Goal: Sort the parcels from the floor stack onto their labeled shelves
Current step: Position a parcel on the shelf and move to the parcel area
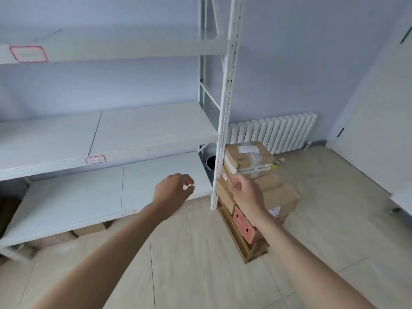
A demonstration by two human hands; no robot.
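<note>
1. White metal shelving [107, 130] across the left and centre of the frame, three bare decks stepped from upper left down to lower left. Red-bordered labels on the front edges: one at upper left [28, 54], unreadable; one mid-frame [95, 159], apparently "1-2"; a third barely visible on the lowest deck [128, 212]. Probably fixed there so each parcel can be matched to its deck while standing in front.
2. Perforated upright post [225, 121] dropping from top centre to the floor, splitting shelving from stack.
3. Floor stack of parcels [256, 192] just right of the post, centre-right of the frame, against the rack's end; likely kept there for a short carry. Lower boxes partly hidden by the post and the right forearm.
4. Top parcel [248, 158] flat on the stack, white label face up, long axis running roughly left to right with a slight slant toward the lower right, near end facing the camera. Label text too blurred to read.
5. Pink carton [243, 226] low in the stack, side face with two dark holes turned toward the camera.
6. Right hand [244, 192] in front of the stack's middle boxes, fingers loosely curled, holding nothing; contact with the cardboard not certain.
7. Left hand [174, 190] over the lowest deck's front edge, fingers loosely spread and curved, empty. Judged: both hands reaching for the first lift.
</note>
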